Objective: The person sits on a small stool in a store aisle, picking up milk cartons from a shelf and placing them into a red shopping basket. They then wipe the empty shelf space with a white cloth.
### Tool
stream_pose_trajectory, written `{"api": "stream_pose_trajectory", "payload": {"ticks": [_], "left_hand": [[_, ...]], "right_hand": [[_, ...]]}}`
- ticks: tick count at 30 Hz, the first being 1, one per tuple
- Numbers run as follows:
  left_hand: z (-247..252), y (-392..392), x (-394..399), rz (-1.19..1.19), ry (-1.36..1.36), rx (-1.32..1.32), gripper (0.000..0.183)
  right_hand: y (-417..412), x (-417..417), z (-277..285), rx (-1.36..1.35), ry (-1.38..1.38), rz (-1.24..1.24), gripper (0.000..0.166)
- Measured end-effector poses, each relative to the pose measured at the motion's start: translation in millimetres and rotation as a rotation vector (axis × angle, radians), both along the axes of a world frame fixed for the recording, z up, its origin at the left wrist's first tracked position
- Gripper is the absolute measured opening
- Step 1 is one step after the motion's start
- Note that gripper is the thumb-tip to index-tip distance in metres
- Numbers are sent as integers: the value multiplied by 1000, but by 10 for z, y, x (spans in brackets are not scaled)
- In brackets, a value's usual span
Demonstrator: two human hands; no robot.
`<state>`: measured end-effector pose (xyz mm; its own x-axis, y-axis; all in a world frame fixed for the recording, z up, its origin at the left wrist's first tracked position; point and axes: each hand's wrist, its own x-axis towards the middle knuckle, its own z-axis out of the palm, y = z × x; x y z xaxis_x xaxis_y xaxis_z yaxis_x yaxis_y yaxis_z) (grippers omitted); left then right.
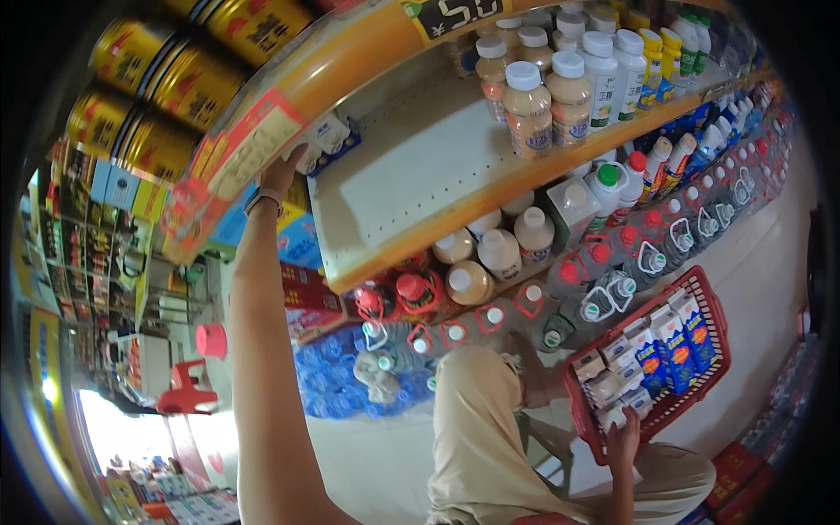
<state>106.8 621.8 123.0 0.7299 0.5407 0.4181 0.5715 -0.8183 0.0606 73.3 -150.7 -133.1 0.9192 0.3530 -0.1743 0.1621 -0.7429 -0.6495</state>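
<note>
My left hand (286, 169) reaches up to the left end of a shelf, partly hidden by a price strip. Beside its fingers are small white-and-blue drink cartons (326, 136); whether it grips one is hidden. Low on the right, my right hand (623, 436) is at the near edge of a red plastic basket (716, 315), its fingertips against a pale carton (615, 416). I cannot tell whether they close on it. Blue-and-white cartons (676, 357) stand in the basket, with several small pale cartons (605, 388) beside them.
Capped beverage bottles (527, 111) stand on the shelf board (400, 177). Yellow cans (157, 75) sit on the shelf above. Large handled water bottles (590, 308) line the floor beside blue-wrapped bottles (328, 374). A green stool (525, 430) is under me; a red chair (187, 390) stands left.
</note>
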Motion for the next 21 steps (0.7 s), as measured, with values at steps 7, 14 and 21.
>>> {"api": "stream_pose_trajectory", "payload": {"ticks": [7,14,21], "left_hand": [[96,686,408,-159,288,-68,82],[347,99,464,-128,384,-99,63],[-34,460,229,-189,61,-59,54]], "right_hand": [[306,-294,191,3,178,-106,31],[402,-375,264,-52,119,-29,27],[435,-460,156,19,97,8,23]]}}
